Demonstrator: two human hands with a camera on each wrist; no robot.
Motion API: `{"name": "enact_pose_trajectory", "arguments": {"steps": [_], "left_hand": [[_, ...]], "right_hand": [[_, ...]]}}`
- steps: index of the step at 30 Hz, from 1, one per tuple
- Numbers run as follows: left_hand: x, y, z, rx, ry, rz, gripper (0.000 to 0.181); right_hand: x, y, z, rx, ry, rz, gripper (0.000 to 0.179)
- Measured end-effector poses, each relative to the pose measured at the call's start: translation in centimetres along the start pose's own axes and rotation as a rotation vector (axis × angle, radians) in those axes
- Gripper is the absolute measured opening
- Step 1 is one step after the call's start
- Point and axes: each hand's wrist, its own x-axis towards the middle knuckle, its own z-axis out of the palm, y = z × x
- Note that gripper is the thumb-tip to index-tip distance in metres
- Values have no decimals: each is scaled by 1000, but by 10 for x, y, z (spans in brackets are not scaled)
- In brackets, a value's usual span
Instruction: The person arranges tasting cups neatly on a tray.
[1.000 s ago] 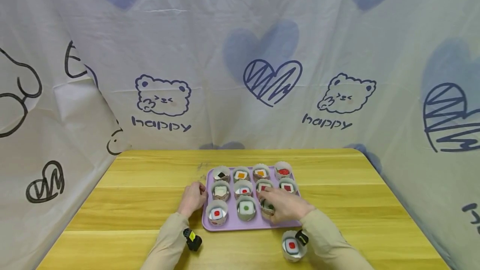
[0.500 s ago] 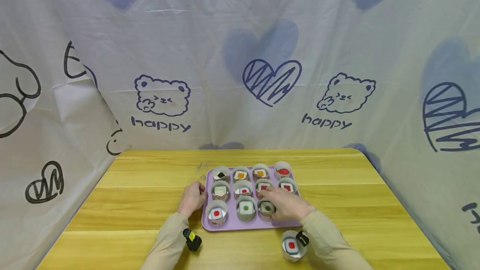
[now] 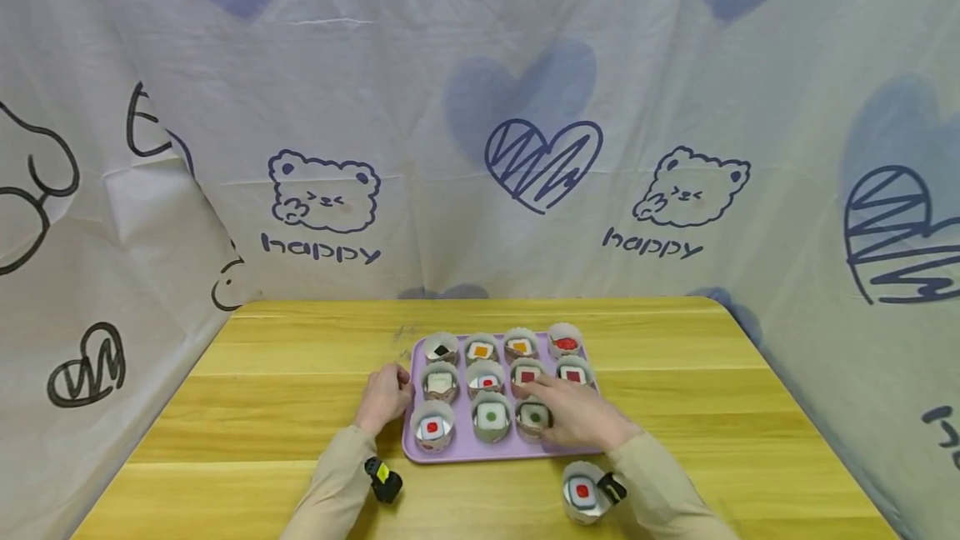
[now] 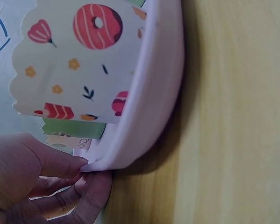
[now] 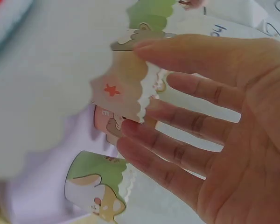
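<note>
My left hand pinches the left rim of a lilac tray between thumb and fingers, beside a paper cup with a donut print. On the tray stand several scalloped paper cups, each with a small sushi-like piece inside. My right hand reaches over the tray's right side, its fingers loosely extended. Just left of it, in the front row, stands a cup with a green-dotted piece. In the right wrist view, thumb and fingertips overlap a cup with a red star, the fingers spread.
Another paper cup with a red-centred piece stands on the wooden table in front of the tray, close to the right wrist's black camera. A printed white cloth hangs behind the table and at both sides.
The right hand has drawn slightly rightward from the front-row cup with the green-dotted piece, which now shows more fully. The left hand stays at the tray's rim.
</note>
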Motion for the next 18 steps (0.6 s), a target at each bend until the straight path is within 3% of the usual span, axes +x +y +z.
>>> {"name": "enact_pose_trajectory", "arguments": {"steps": [5, 11, 18], "left_hand": [[0, 1, -1, 6, -2, 5, 12], [-1, 3, -1, 9, -7, 8, 14], [0, 1, 0, 12, -3, -1, 14]], "right_hand": [[-15, 1, -1, 2, 79, -48, 45], [-38, 0, 0, 28, 115, -76, 30], [-58, -1, 5, 124, -13, -87, 40]]}}
